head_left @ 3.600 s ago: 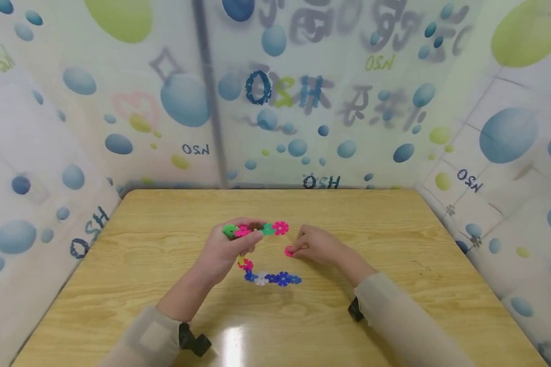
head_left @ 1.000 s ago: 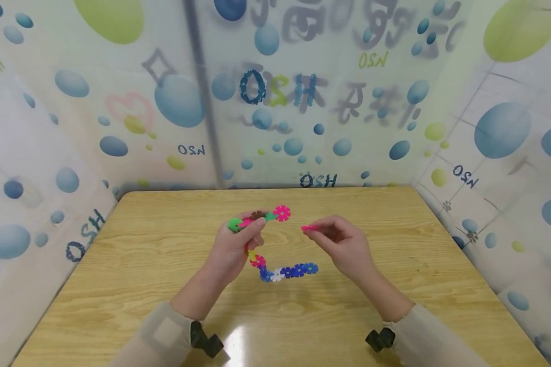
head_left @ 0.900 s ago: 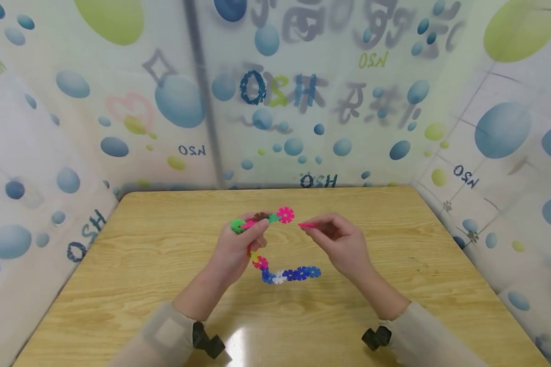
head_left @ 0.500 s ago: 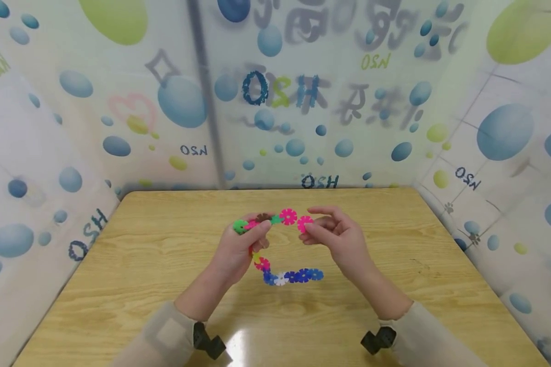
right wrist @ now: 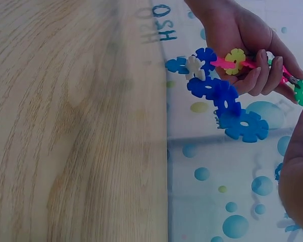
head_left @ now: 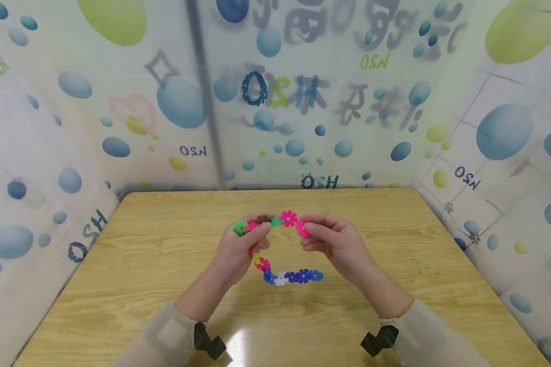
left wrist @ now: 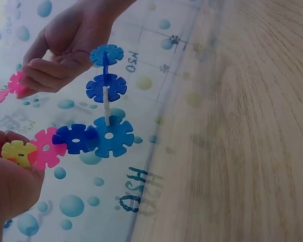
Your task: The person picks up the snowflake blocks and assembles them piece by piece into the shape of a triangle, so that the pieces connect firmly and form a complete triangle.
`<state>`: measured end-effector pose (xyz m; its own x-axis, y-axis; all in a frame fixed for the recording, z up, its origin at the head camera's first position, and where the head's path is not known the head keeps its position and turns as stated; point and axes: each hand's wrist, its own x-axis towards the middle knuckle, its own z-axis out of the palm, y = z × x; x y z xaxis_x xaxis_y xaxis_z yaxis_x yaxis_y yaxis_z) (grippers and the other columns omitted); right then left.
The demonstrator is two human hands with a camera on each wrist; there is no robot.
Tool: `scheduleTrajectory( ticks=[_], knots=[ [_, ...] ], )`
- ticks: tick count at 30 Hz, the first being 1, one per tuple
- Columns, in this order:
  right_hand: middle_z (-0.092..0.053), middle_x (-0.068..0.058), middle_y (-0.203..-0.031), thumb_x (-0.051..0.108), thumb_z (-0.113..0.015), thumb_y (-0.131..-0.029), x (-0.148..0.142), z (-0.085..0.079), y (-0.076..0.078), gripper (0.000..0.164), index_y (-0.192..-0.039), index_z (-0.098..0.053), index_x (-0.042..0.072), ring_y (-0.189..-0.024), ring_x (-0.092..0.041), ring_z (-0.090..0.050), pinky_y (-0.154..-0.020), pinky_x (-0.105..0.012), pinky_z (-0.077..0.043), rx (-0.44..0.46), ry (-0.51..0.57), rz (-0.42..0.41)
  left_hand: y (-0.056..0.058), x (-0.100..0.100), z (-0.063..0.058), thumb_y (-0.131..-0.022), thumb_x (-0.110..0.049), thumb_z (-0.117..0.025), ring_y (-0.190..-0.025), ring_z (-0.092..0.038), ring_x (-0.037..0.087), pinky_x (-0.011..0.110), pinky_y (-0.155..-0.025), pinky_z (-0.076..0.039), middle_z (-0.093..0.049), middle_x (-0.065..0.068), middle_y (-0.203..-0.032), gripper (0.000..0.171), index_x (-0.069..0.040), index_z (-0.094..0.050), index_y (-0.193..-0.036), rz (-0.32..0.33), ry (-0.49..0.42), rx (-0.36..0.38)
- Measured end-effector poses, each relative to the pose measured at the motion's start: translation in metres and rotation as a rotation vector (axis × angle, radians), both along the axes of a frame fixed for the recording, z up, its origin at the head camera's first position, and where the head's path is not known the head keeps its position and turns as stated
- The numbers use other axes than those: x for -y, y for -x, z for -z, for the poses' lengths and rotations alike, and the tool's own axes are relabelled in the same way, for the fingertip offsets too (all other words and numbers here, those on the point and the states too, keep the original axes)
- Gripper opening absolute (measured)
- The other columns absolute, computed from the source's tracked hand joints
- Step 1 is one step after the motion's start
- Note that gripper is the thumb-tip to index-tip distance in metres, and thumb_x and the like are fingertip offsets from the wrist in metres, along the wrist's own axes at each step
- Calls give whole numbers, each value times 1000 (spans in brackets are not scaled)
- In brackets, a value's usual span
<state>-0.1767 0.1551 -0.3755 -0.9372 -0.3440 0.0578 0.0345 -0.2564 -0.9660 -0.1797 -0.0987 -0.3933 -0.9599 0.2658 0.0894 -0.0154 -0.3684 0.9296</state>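
Observation:
My left hand (head_left: 239, 250) grips a chain of notched, flower-shaped plastic discs above the table. Green, pink, brown and teal discs run along the top of that hand to a pink disc (head_left: 288, 218) at the far end. Below the hand hangs the rest of the chain: yellow, pink, blue, a white disc (head_left: 281, 278) and more blue discs (head_left: 303, 276). Between thumb and fingers, my right hand (head_left: 337, 242) pinches a pink snowflake disc (head_left: 302, 228) against or right beside the chain's pink end. Whether the two interlock cannot be made out. In the left wrist view, blue discs (left wrist: 113, 136) stand at angles.
A wooden table (head_left: 385, 326) lies under both hands. Behind and beside it rise pale walls (head_left: 349, 127) printed with blue and green bubbles. Dark wrist cameras (head_left: 380, 340) sit at both cuffs.
The right hand has lifted its pink disc, turned it from edge-on to face-on, and brought it to the chain's pink end. The left hand shifted slightly right, still holding the chain.

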Motion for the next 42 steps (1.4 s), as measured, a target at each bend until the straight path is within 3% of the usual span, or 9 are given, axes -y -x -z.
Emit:
scheduleTrajectory(
  ticks=[17,24,29,32,37,42],
  knots=[
    [-81,2,-86,10,-62,-112,1,-1,2,22,-115,-82,18,-79,-7,-78,-79,-22,-66,105,81,-44,0,-1,2,-109,-10,-64,-67,-46,8,25,-75,-50,-57,-9,-75,17,-18,-77,-117,18,7,-11],
    [-81,2,-86,10,-59,-113,3,-4,2,25,-112,-83,18,-78,-6,-79,-79,-22,-66,174,94,-47,1,-2,5,-109,-11,-64,-71,-49,9,22,-74,-51,-63,-8,-92,19,-19,-77,-119,36,30,-46],
    [-81,2,-86,11,-60,-113,1,-4,2,23,-112,-82,17,-78,-6,-78,-80,-22,-66,188,77,-34,0,-2,7,-109,-13,-58,-74,-54,10,24,-79,-55,-64,-8,-89,25,-23,-77,-121,49,32,-97],
    [-81,2,-86,10,-60,-113,-1,-4,1,23,-112,-82,17,-78,-6,-78,-80,-22,-66,186,69,-41,0,-3,7,-109,-15,-58,-81,-59,12,25,-83,-57,-66,-8,-88,24,-23,-77,-121,32,46,-104],
    [-81,3,-85,11,-59,-113,-2,-4,1,24,-112,-82,18,-78,-6,-78,-80,-21,-66,184,79,-57,-1,-5,6,-106,-12,-65,-106,-63,16,25,-93,-56,-72,-6,-118,23,-22,-78,-122,-14,75,-76],
    [-81,3,-85,12,-59,-114,-1,-6,1,24,-113,-82,18,-78,-6,-78,-80,-21,-66,172,79,-67,-1,-5,5,-108,-13,-60,-97,-62,14,23,-90,-56,-70,-4,-112,23,-21,-78,-120,-25,52,-78]
  ],
)
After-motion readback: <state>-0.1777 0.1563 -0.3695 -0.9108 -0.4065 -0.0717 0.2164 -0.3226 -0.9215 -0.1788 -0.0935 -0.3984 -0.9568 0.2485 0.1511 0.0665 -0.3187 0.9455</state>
